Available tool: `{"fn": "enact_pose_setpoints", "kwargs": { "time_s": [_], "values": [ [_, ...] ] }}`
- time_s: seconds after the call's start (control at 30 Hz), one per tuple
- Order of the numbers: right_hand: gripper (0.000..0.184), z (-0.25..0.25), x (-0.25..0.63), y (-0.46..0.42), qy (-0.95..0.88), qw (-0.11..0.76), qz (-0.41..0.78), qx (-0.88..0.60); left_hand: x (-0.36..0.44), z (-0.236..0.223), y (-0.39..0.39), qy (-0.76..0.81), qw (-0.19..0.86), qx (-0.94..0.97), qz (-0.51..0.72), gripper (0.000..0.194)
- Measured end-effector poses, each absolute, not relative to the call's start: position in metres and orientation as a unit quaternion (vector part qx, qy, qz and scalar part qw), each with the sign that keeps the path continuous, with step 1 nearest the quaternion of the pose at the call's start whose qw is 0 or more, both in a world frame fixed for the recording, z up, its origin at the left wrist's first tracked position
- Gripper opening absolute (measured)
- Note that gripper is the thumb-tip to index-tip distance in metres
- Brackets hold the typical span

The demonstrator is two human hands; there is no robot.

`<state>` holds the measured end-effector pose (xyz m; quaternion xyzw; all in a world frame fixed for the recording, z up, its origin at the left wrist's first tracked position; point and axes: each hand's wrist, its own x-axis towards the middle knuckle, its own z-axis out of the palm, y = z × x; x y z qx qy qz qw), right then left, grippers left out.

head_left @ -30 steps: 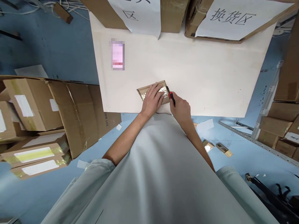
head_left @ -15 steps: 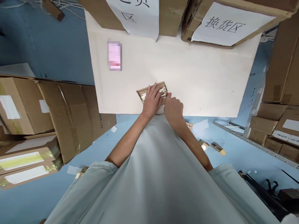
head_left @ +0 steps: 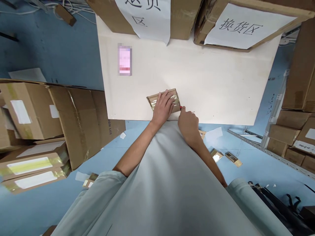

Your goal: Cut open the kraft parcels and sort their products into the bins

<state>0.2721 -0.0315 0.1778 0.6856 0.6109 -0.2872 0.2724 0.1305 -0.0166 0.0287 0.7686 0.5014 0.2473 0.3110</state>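
A small cardboard box (head_left: 176, 108) with shiny clear tape across it lies at a slant near the front edge of the white table (head_left: 221, 85). My left hand (head_left: 162, 106) rests on top of the box, its fingers stretched out and pressing it down. Close by the box's right end, my right hand (head_left: 188, 124) is closed around a slim tool. Only a red bit of this tool (head_left: 181, 107) shows beside the box corner; the fist hides most of it, so its exact kind is unclear.
Two large cartons with paper signs (head_left: 145, 19) (head_left: 240, 26) stand along the table's back. A blurred pink rectangular item (head_left: 125, 60) lies at the back left. Cartons (head_left: 31, 111) are stacked left of the table, and more boxes (head_left: 283, 134) fill the right side.
My right hand has drawn slightly toward me and away from the box's right end, with the red tool. My left hand stays on the box. The whole view has shifted a little.
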Motion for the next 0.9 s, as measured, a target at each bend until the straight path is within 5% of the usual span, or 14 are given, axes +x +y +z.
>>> {"fn": "enact_pose_setpoints", "kwargs": {
  "time_s": [0.3, 0.43, 0.57, 0.73, 0.9],
  "values": [
    [0.046, 0.181, 0.286, -0.039, 0.588, 0.221, -0.322, 0.708, 0.118, 0.024, -0.015, 0.500, 0.302, 0.773, 0.246, 0.040],
    [0.050, 0.193, 0.315, -0.053, 0.588, 0.123, -0.340, 0.724, 0.090, 0.020, -0.022, 0.500, 0.293, 0.775, 0.251, 0.049],
    [0.045, 0.133, 0.347, -0.041, 0.543, -0.020, -0.396, 0.740, 0.052, 0.019, -0.035, 0.527, 0.261, 0.769, 0.251, 0.054],
    [0.025, 0.029, 0.345, -0.008, 0.441, -0.086, -0.501, 0.740, 0.020, 0.028, -0.049, 0.569, 0.250, 0.746, 0.238, 0.055],
    [0.018, -0.001, 0.316, 0.004, 0.356, -0.148, -0.596, 0.705, 0.007, 0.042, -0.060, 0.622, 0.257, 0.698, 0.246, 0.053]
  ]
}}
